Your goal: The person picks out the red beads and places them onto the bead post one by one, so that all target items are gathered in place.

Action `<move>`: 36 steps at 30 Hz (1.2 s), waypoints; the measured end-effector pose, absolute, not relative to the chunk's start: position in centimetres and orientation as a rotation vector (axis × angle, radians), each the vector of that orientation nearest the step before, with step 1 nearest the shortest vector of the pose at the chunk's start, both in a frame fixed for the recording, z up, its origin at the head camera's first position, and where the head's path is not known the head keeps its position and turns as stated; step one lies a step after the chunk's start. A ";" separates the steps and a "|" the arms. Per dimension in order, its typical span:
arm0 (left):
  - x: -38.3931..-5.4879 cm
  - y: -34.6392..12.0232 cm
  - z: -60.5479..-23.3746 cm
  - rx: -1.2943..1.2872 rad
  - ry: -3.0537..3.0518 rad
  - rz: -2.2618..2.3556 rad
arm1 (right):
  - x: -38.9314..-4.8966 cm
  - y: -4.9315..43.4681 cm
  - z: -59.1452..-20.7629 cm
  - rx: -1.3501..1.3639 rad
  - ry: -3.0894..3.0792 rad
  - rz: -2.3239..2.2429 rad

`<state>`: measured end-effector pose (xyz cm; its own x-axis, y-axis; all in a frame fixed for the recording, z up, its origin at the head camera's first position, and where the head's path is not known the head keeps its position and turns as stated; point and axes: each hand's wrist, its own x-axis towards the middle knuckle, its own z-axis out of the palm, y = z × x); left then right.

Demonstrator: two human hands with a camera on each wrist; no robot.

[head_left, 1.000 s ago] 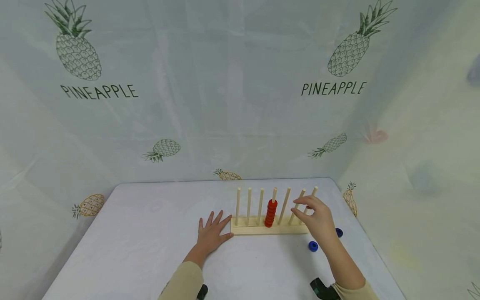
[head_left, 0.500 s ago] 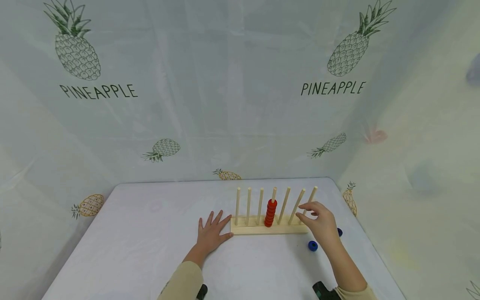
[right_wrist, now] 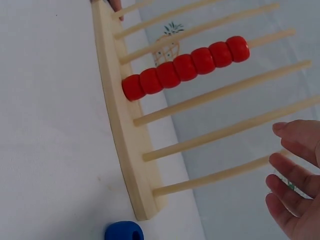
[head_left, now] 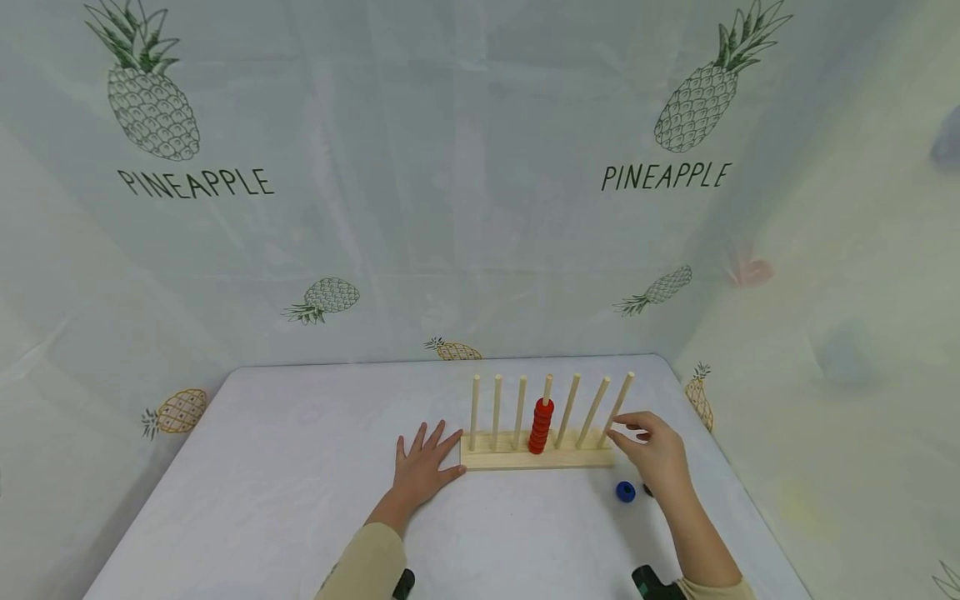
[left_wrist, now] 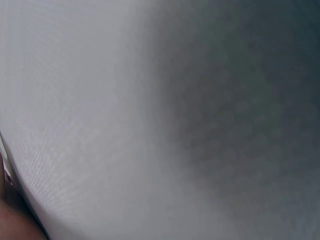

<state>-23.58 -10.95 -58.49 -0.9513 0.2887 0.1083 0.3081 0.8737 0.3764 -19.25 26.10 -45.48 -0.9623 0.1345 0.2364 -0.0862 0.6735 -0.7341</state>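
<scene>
A wooden peg rack [head_left: 536,460] with several upright pegs stands on the table. Red beads [right_wrist: 185,67] are stacked on its middle peg; the other pegs are bare. My left hand [head_left: 422,475] lies with spread fingers, thumb and index fingertip touching the rack's left end. Beside the rightmost peg [right_wrist: 220,176] is my right hand [head_left: 660,454], its thumb and fingers loosely bent and apart, with no bead between them. A blue bead [head_left: 626,492] lies just in front of the rack's right end. My right wrist partly hides a darker bead [head_left: 648,490] next to it.
The white table [head_left: 300,467] meets a pineapple-print curtain [head_left: 480,208] at its back edge. More of that sheeting [head_left: 840,400] hangs to the right. The left wrist view holds mostly blurred white surface, with a bit of hand in its lower left corner.
My right hand has moved right and down, from near the top of the last two pegs to beside the rightmost one. Its forearm now covers where a dark bead showed. My left hand stays put.
</scene>
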 end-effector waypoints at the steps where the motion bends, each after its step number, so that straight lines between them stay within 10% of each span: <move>1: -23.6 -11.0 -58.6 -0.471 -2.998 -0.604 | -19.2 26.2 -45.5 -0.051 -2.625 1.166; 36: -23.8 -11.0 -59.0 -0.463 -3.003 -0.589 | -19.4 31.5 -48.1 -0.421 -2.726 1.280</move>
<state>-23.84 -10.99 -58.99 -0.9541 0.2814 0.1022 0.2991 0.8828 0.3622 -19.42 31.45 -48.14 -0.9566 0.2901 -0.0263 0.2056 0.6083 -0.7666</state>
